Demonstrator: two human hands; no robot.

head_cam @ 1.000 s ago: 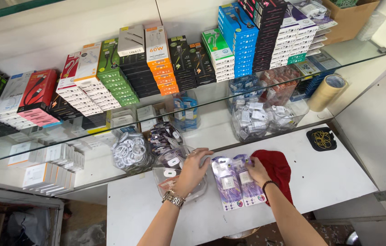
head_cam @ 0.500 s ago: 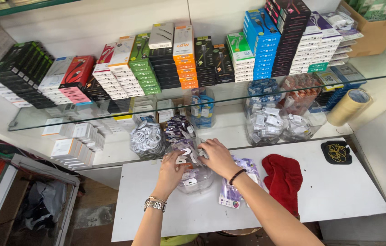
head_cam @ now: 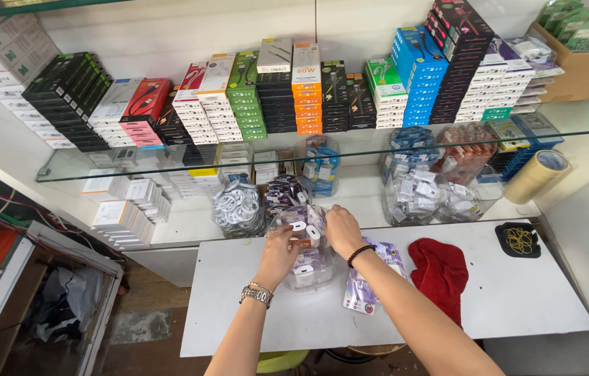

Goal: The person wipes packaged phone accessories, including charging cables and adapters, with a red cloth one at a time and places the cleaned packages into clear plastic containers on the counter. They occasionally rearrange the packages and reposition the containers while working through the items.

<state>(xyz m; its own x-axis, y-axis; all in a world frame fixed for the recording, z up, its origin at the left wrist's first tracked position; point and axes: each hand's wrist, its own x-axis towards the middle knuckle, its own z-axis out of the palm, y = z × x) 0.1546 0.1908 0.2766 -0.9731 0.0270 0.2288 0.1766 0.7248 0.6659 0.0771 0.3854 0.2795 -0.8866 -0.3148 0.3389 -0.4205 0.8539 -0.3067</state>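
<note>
A clear plastic jar (head_cam: 308, 268) full of small white and purple packets stands on the white counter (head_cam: 239, 306). My left hand (head_cam: 277, 256), with a metal watch on its wrist, grips the jar's left side. My right hand (head_cam: 341, 230), with a dark bead bracelet on its wrist, rests over the jar's mouth, fingers closed on the packets at the top. A flat stack of purple packets (head_cam: 367, 287) lies on the counter just right of the jar, partly under my right forearm.
A red cloth (head_cam: 440, 271) lies right of the packets, and a black dish of rubber bands (head_cam: 518, 240) sits beyond it. Clear jars of cables (head_cam: 239, 209) and chargers (head_cam: 412, 191) stand behind. A glass shelf (head_cam: 99, 167) carries stacked boxes, with a tape roll (head_cam: 538, 174) at right.
My right hand left the purple packets by the red cloth and came to the jar's mouth. My left hand stayed on the jar. The camera shifted left and closer.
</note>
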